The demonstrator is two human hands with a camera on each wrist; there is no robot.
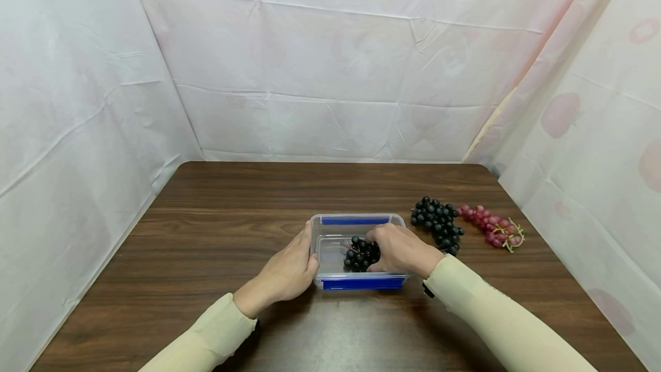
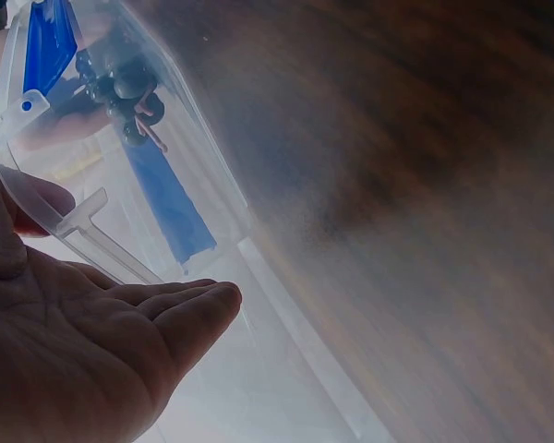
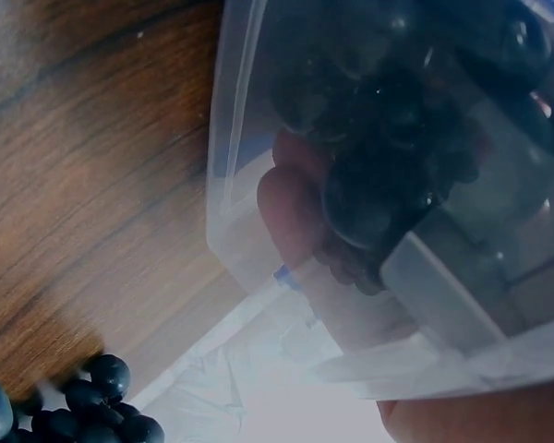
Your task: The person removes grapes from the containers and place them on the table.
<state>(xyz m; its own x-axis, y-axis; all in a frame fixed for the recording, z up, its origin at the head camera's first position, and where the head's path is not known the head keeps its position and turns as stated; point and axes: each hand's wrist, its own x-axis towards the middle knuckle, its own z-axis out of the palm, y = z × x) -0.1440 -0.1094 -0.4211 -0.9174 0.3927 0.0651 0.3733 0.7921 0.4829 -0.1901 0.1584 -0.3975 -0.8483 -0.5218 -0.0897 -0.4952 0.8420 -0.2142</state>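
Note:
A clear plastic food container (image 1: 330, 245) with blue clips stands on the table, with no lid on it. Inside lies a bunch of black grapes (image 1: 357, 257), its brown stem pointing left. My right hand (image 1: 400, 247) reaches over the container's right wall and grips the bunch; through the clear wall in the right wrist view, fingertips (image 3: 291, 208) show against the dark grapes (image 3: 369, 194). Against the left wall rests my left hand (image 1: 289, 268), its fingers fairly straight along the outside and the thumb near the rim, as the left wrist view also shows (image 2: 83, 341).
Right of the container lies another bunch of black grapes (image 1: 436, 220), beside a bunch of red grapes (image 1: 490, 225) with green stems. The brown wooden table (image 1: 206, 234) is bordered by white cloth (image 1: 330, 73) at the back and both sides.

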